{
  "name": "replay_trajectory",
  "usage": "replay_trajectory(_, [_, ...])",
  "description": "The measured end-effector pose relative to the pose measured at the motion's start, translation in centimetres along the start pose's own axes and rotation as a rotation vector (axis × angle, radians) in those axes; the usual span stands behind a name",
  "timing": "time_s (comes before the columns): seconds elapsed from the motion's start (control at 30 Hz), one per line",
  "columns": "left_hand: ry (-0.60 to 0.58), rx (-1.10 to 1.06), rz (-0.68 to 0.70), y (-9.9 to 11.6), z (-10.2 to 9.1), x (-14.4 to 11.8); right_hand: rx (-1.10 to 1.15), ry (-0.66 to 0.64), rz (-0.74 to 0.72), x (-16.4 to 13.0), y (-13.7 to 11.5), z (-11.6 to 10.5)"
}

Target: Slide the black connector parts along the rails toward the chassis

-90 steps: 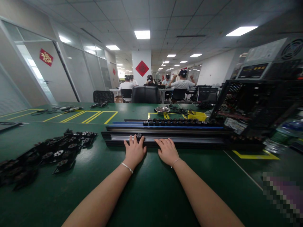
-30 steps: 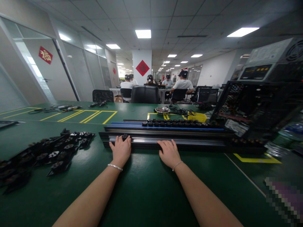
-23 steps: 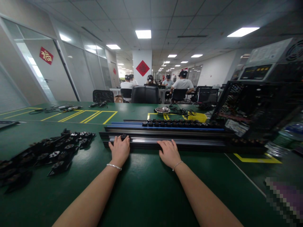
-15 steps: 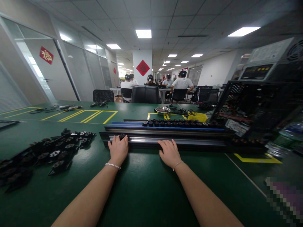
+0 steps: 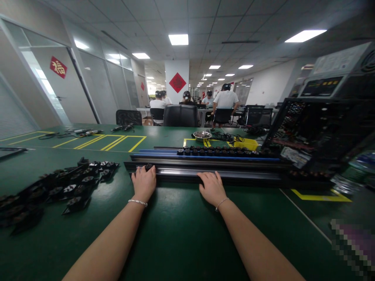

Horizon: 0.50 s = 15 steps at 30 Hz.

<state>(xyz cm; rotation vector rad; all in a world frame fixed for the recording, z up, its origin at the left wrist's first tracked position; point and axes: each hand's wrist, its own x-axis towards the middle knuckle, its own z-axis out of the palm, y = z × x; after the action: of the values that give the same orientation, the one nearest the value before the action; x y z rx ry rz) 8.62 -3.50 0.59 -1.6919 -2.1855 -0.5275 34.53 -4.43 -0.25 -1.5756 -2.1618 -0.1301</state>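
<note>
While the green table (image 5: 181, 234) is stretching out wide beneath my forearms, I am leaning both hands against the long black rail (image 5: 222, 173) that is lying across it, left to right, in front of me. Behind that rail a second rail (image 5: 205, 157), edged in blue, is running parallel, and a row of small black parts (image 5: 216, 151) is sitting along its top. To my right an open computer case (image 5: 319, 128) is standing on the table, close to the far end of the rails. To my left a heap of black clips (image 5: 70, 185) is lying loose on the table, well apart from my arm.

I am resting my right hand (image 5: 211, 188) flat, fingers spread and unclenched, on the near edge of the long black rail around its middle, grasping nothing. I am curling my left hand (image 5: 143, 182) over the rail near its left end, with my fingertips pressing on a small black slider (image 5: 148, 167) that is sitting in the rail's silver groove; whether I am pinching it or merely pushing it, I cannot tell.
</note>
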Motion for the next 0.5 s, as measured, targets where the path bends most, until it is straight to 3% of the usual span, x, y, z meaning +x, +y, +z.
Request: replay_trajectory(0.5, [0.018,0.026,-0.036,-1.6,0.3,0.8,-0.004,0.024,-0.003,0.2,0.3,0.3])
